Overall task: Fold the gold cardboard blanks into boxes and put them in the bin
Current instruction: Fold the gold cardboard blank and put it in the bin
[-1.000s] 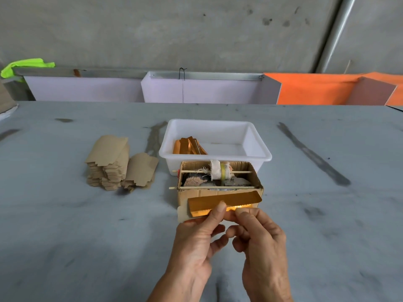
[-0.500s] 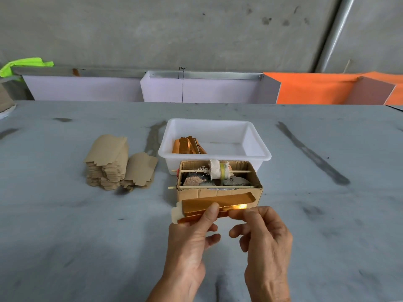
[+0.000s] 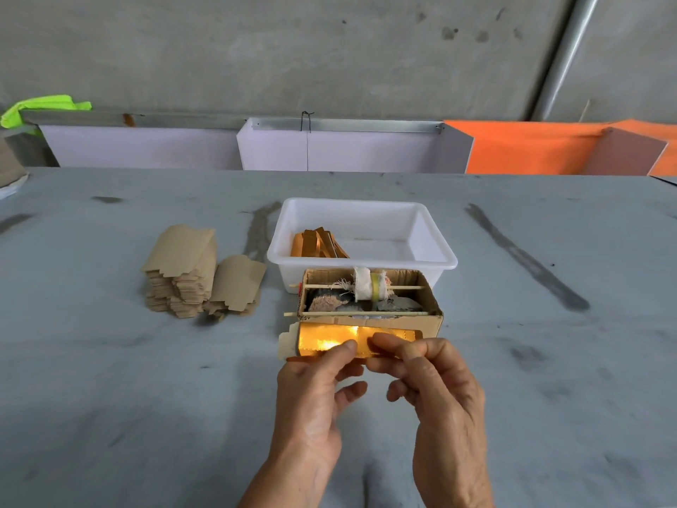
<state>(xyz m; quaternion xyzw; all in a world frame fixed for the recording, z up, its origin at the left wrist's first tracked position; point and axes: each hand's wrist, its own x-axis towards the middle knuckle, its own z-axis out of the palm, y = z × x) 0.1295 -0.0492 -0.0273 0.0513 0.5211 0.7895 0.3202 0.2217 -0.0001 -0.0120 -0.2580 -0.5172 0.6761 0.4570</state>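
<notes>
A long gold cardboard blank (image 3: pixel 329 341) is held just above the table, its shiny face toward me and a pale end flap sticking out on the left. My left hand (image 3: pixel 315 394) pinches its lower edge near the middle. My right hand (image 3: pixel 436 390) pinches its right half, fingers curled over the top. Behind it stands a white plastic bin (image 3: pixel 434 247) with a few folded gold boxes (image 3: pixel 317 243) leaning in its left corner. A stack of flat blanks (image 3: pixel 183 273), brown side up, lies to the left, with more blanks (image 3: pixel 238 284) leaning against it.
A small open cardboard box (image 3: pixel 432 319) with two thin sticks, a cloth roll (image 3: pixel 370 284) and scraps sits between the bin and my hands. White and orange panels (image 3: pixel 531 148) line the table's far edge under a concrete wall. A neon-green cloth (image 3: pixel 44 106) hangs at far left.
The gold blank has turned from a thin edge-on strip to show its broad shiny face. My hands have shifted slightly toward me, and my right fingers now curl over its top.
</notes>
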